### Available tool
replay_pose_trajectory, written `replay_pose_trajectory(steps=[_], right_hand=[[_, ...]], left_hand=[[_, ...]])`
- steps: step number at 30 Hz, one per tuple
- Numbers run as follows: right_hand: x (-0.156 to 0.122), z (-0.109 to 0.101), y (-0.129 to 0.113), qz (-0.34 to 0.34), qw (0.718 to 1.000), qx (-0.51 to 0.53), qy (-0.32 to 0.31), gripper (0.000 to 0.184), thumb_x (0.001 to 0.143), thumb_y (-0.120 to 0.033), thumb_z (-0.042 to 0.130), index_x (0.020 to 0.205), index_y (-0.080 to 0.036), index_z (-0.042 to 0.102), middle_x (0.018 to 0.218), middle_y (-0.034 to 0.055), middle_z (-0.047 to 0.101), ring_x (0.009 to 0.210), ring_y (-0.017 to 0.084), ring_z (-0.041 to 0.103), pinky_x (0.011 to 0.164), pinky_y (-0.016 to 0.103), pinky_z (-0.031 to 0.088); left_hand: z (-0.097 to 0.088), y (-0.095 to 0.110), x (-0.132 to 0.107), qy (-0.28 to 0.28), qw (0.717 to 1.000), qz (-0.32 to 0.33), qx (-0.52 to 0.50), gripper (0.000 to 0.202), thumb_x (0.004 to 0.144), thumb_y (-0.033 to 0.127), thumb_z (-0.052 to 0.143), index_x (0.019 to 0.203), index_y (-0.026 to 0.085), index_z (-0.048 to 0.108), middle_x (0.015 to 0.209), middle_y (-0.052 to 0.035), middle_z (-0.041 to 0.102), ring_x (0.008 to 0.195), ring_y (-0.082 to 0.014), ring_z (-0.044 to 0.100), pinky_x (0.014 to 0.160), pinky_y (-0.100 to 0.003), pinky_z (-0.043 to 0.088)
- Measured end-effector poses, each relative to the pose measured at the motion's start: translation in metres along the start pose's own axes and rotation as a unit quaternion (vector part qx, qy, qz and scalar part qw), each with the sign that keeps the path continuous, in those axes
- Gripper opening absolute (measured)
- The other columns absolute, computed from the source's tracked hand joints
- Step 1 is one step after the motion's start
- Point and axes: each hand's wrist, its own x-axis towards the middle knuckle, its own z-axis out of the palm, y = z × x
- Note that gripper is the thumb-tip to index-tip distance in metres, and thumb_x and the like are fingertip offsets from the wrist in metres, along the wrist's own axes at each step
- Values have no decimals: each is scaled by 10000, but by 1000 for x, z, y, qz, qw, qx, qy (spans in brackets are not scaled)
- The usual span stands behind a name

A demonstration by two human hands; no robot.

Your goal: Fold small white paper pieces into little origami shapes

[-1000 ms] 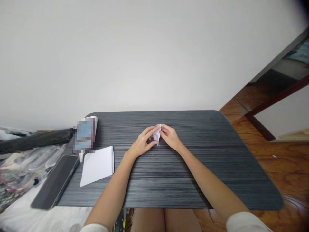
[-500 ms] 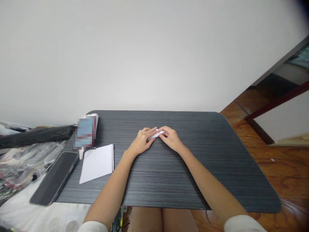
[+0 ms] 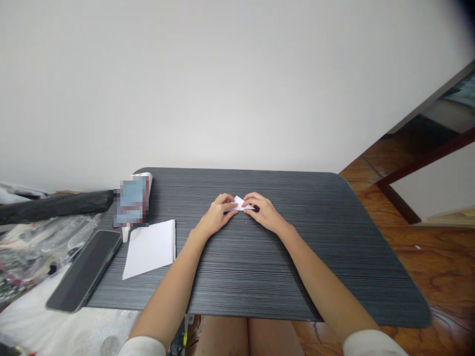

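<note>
A small folded piece of white paper [image 3: 239, 201] is held between both hands, just above or on the dark tabletop [image 3: 245, 267]; I cannot tell which. Its upper part shows as a peaked triangle. My left hand [image 3: 218, 213] pinches the left side of it with thumb and fingers. On the other side, my right hand [image 3: 261, 211] pinches the right part, and a pointed corner sticks out under its fingers. Parts of the paper are hidden by the fingertips.
A stack of white paper sheets [image 3: 150, 249] lies left of my left forearm. Beside it a dark phone [image 3: 85, 272] overhangs the table's left edge. Behind stands a pixelated object [image 3: 131, 200]. A long black wrapped roll [image 3: 55, 206] and clear plastic lie further left. The wall [image 3: 237, 89] borders the back.
The paper was a narrow strip slanting between the hands and now shows a peaked, triangular face. My fingers have shifted to its two sides.
</note>
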Motion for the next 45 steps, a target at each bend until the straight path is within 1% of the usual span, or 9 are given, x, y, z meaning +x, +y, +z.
replay_pose_trajectory(steps=[6,9,14,18,20,25,31,38,45], right_hand=[[0,1,0,3,1000,12,11,110,739,-169,552,816,-192,626,943,52,559,818,144,526,735,285,429],[1,1,1,15,999,28,28,94,730,-188,569,802,-188,629,915,48,574,777,137,528,698,277,436],[2,2,4,33,996,73,51,73,728,-217,582,761,-177,634,875,51,588,702,122,525,648,270,445],[2,4,7,48,987,132,77,82,735,-234,579,753,-170,627,859,57,584,697,123,538,637,267,460],[2,5,7,50,985,144,81,84,734,-239,581,755,-170,625,856,58,581,704,126,542,637,267,464],[2,4,5,37,992,105,66,104,744,-247,570,798,-180,629,873,54,572,693,122,528,644,272,460],[0,-1,-1,-1,999,25,26,174,728,-223,589,897,-202,620,947,54,551,774,142,522,717,294,444],[-1,1,-4,-20,999,4,29,138,773,-169,510,867,-190,609,934,61,547,862,157,524,786,301,424],[0,1,0,-14,999,18,43,110,768,-181,515,790,-193,622,917,57,558,860,161,540,802,309,422]], left_hand=[[-1,3,1,-3,1000,-9,-9,241,824,289,452,878,167,654,885,-61,511,803,-145,488,736,-297,439],[-3,3,1,-4,1000,-14,-18,244,825,281,450,894,159,650,894,-66,507,812,-147,489,746,-300,439],[-6,5,1,-4,999,-18,-39,264,784,265,522,1001,143,610,962,-80,499,848,-152,492,799,-312,435],[-5,4,2,10,999,-25,-46,246,803,237,492,1001,153,611,964,-78,519,810,-139,506,760,-295,448],[-4,4,2,19,998,-26,-52,236,815,235,472,982,154,618,959,-76,533,799,-133,519,746,-286,455],[-3,4,0,25,999,-1,-33,245,837,231,430,982,160,614,964,-81,559,898,-160,523,800,-310,445],[-5,6,0,17,1000,23,10,243,843,236,421,964,153,614,946,-85,562,881,-161,513,793,-313,436],[-5,7,0,6,998,38,54,237,854,231,396,949,166,603,923,-72,568,866,-163,497,766,-322,412],[-5,7,-1,-11,997,45,56,234,841,258,423,969,183,603,955,-76,557,909,-176,493,786,-336,401]])
